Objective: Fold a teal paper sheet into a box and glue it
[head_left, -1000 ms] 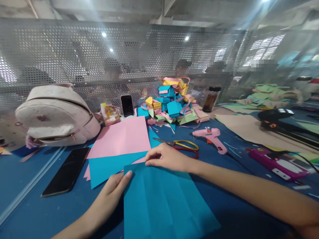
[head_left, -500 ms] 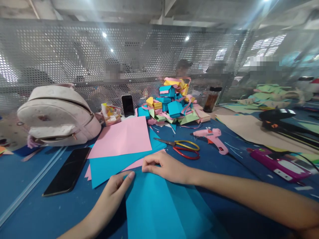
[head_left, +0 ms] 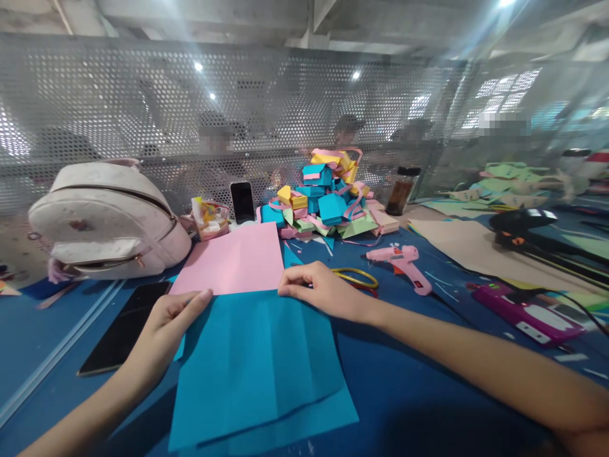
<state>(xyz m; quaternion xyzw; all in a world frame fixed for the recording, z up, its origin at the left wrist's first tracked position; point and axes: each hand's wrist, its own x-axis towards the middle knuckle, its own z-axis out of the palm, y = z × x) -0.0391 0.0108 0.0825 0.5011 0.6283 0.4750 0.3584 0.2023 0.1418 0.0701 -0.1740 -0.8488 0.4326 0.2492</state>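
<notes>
Blue paper [head_left: 259,355], creased lengthwise and with a second layer showing at its lower edge, is stretched between my two hands. My left hand [head_left: 174,317] pinches its upper left corner, thumb on top. The upper right part of the far edge is between the thumb and fingers of my right hand [head_left: 316,289]. Just beyond that edge lies a pink paper sheet [head_left: 233,257], over more blue paper. Scissors [head_left: 356,277] with yellow and red handles are partly covered by my right hand.
A black phone [head_left: 126,327] lies left, below a white backpack [head_left: 109,222]. Folded paper boxes [head_left: 333,206] are heaped at the back. A pink glue gun [head_left: 402,263], a purple power strip [head_left: 528,314] and a black stapler-like tool [head_left: 528,228] are right. A jar [head_left: 402,190] stands behind.
Both hands have moved apart and slightly away from me, the left one further left. The blue paper has come left with them, spread wider, and now covers part of the sheets behind.
</notes>
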